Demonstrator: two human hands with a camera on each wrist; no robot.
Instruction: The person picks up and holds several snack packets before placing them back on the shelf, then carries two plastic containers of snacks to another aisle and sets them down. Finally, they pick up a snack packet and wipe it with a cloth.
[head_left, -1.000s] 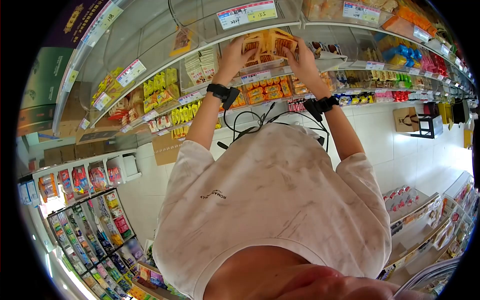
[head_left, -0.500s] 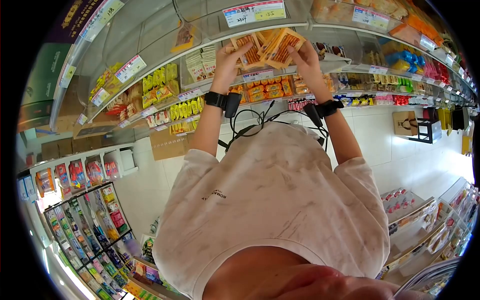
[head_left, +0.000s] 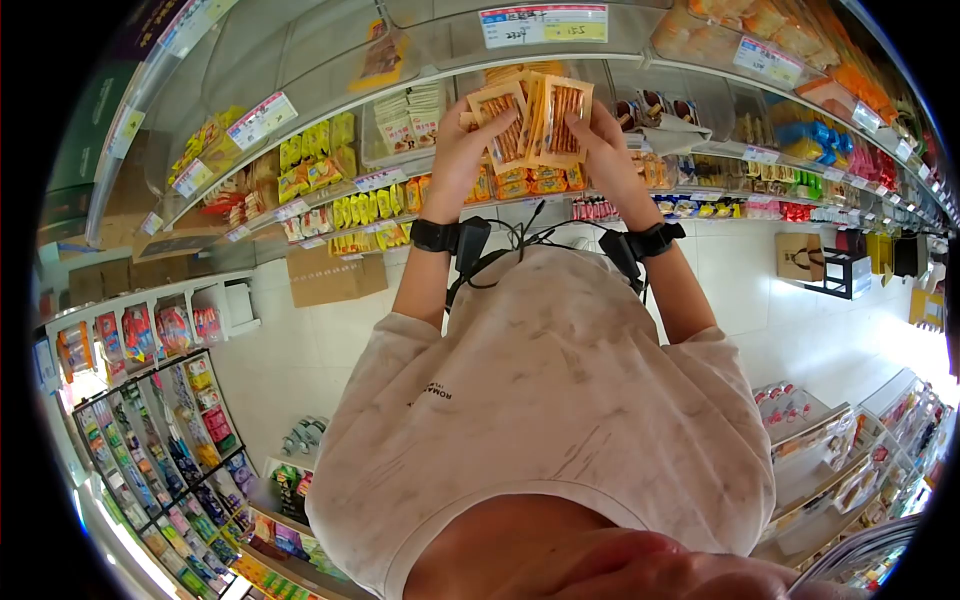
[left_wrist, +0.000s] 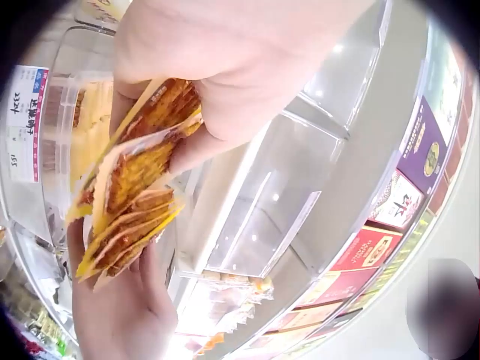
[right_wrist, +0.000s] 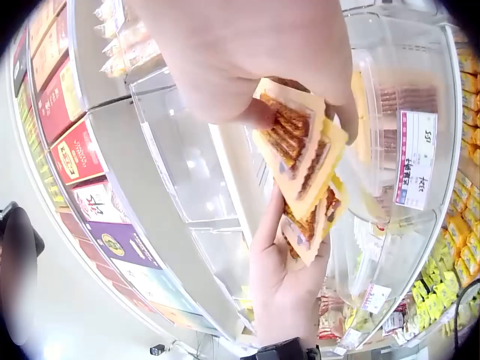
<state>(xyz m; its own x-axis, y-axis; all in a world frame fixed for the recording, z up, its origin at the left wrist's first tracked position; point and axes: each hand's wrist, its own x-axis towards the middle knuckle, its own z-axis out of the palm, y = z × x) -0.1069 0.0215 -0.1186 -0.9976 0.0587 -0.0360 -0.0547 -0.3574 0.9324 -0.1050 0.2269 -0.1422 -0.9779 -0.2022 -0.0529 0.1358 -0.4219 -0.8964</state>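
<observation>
Both hands were raised in front of the shelving, toward 12 o'clock in the head view, with a fan of snack packets [head_left: 530, 120] between them. The left hand [head_left: 462, 140] gripped the fan from its 9 o'clock side, thumb and fingers curled over the packet edges. The right hand [head_left: 600, 140] pinched it from the 3 o'clock side. The left wrist view showed several packets splayed at different angles rather than squared into 1 stack, and the right wrist view showed the same loose overlap.

That splay looked like the main risk. The wrappers seemed slick, and only the outer packets sat under fingers. An inner packet could slide out at 6 o'clock and drop to the tiled floor [head_left: 310, 350]. Easing 1 hand before the other had the whole bundle would be the likely cause.

A clear bin [right_wrist: 397, 82] stood just behind the packets, at 3 o'clock of them in the right wrist view. Its rim could catch a jutting corner and fold or spill the fan if the packets met it crooked. A hard squeeze might instead crack the strips inside the wrappers. The price label [right_wrist: 415, 159] on the bin front was too blurred to read, so I could not tell whether that bin matched these packets, and a wrong slot was possible.
</observation>
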